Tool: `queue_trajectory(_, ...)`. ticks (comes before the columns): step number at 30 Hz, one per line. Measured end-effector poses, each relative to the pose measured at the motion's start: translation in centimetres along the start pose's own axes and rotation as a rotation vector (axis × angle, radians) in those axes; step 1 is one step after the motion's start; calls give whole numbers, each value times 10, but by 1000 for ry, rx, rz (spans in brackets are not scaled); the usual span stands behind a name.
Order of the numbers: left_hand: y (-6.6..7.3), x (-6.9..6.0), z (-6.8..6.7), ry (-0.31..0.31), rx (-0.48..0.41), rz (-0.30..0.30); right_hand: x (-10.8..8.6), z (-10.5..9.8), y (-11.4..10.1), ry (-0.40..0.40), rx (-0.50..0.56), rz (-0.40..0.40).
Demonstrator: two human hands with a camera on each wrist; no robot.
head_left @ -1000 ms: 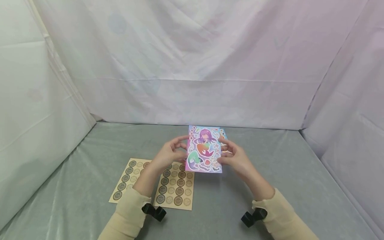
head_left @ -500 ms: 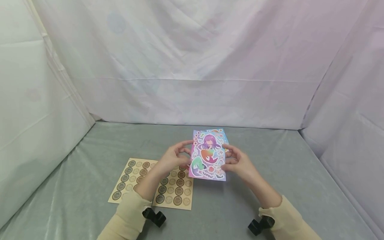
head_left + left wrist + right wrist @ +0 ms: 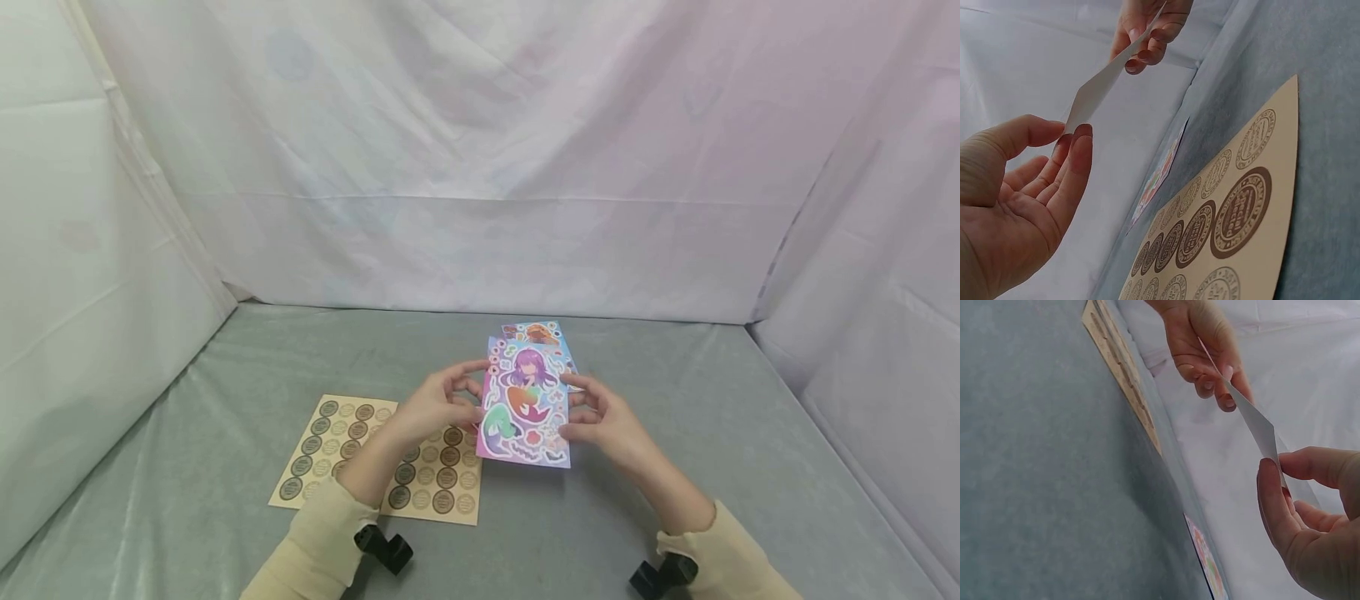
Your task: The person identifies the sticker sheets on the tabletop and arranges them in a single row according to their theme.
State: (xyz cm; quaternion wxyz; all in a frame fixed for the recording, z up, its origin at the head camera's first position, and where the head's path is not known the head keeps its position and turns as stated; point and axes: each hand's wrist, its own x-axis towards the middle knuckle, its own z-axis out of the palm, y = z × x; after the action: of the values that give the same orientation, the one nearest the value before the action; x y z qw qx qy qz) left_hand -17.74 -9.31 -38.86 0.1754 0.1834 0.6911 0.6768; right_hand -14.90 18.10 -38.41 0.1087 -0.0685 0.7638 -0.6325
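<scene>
A mermaid sticker sheet, pink and blue, is held above the table between both hands. My left hand pinches its left edge between thumb and fingers, and my right hand pinches the right edge. Both wrist views show its plain white back tilted clear of the cloth. Behind it on the table lies another colourful sticker sheet, partly covered in the head view. Two tan sheets of round brown label stickers lie at the left, one farther out and one partly under my left forearm.
Grey cloth covers the table. White fabric walls stand at the back and on both sides. A black wrist camera is strapped over each beige sleeve.
Both hands have drawn the mermaid sticker sheet nearer and slightly to the right. More of the sticker sheet behind it has come into sight. The tan sheets stay put.
</scene>
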Motion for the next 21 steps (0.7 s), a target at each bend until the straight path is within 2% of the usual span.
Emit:
queue_trajectory(7,-3,1,3,-34,2,6,-5,-2,5,-26,3,-16)
queue_trajectory(11,-4,1,5,-59,7,-20,-8,-4,6,-21,-22,-20)
queue_trajectory(17,-7,1,7,-137,23,-54,-13,-3,5,-27,-88,-17)
queue_trajectory(21,-8,0,8,-151,59,-66,-14,-3,6,-32,-102,-13)
